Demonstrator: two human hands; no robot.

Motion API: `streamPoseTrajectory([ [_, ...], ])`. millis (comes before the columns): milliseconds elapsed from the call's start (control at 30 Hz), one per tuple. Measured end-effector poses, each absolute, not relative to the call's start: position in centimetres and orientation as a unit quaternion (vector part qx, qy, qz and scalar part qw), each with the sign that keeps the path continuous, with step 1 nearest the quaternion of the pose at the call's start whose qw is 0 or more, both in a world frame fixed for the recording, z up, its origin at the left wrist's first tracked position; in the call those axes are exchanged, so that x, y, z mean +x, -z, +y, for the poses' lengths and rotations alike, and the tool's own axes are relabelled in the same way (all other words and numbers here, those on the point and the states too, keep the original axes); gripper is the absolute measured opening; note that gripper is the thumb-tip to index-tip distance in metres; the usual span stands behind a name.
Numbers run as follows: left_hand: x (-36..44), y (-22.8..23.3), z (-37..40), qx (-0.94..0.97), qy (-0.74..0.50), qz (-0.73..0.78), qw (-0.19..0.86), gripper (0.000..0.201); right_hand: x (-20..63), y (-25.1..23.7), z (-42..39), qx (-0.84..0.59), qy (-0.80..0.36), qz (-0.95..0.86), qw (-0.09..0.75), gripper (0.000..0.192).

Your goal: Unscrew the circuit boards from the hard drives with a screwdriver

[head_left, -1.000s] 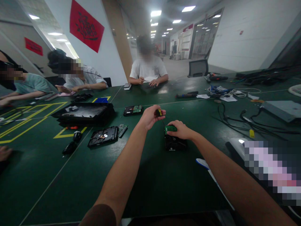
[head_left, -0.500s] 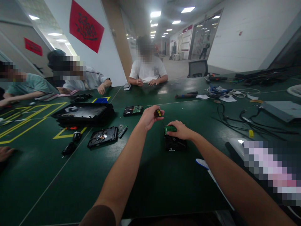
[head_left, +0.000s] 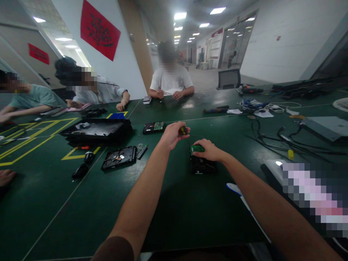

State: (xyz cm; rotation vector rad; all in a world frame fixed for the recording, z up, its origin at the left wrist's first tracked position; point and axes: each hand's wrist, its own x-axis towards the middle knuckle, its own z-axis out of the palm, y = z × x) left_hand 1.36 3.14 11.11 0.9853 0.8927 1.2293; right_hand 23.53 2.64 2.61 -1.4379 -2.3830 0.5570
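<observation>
The left hand (head_left: pixel 172 135), arm stretched forward, has its grip closed around a screwdriver (head_left: pixel 183 130) handle. Just right and below, the right hand (head_left: pixel 208 150) presses fingers flat on the hard drive (head_left: pixel 201 165), which lies on the table (head_left: pixel 174 203).

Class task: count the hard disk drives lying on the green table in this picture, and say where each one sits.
3. A black drive under the right hand; an opened drive left of the left forearm; one with green circuit board farther back. Others may be hidden.
</observation>
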Motion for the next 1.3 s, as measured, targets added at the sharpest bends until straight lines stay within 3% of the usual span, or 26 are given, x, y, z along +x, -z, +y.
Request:
streamPoseTrajectory([
  [1000, 1.25, -11.2, 3.27, 0.364, -0.535, 0.361, 0.671, 0.014, 23.37, -2.89, 2.36, -0.502, -0.195, -0.829, 0.15, 0.046],
  [1300, 1.01, -11.11, 3.39, 0.437, -0.517, 0.391, 0.623, 0.018, 23.42, -2.87, 2.39, -0.501, -0.196, -0.83, 0.15, 0.046],
])
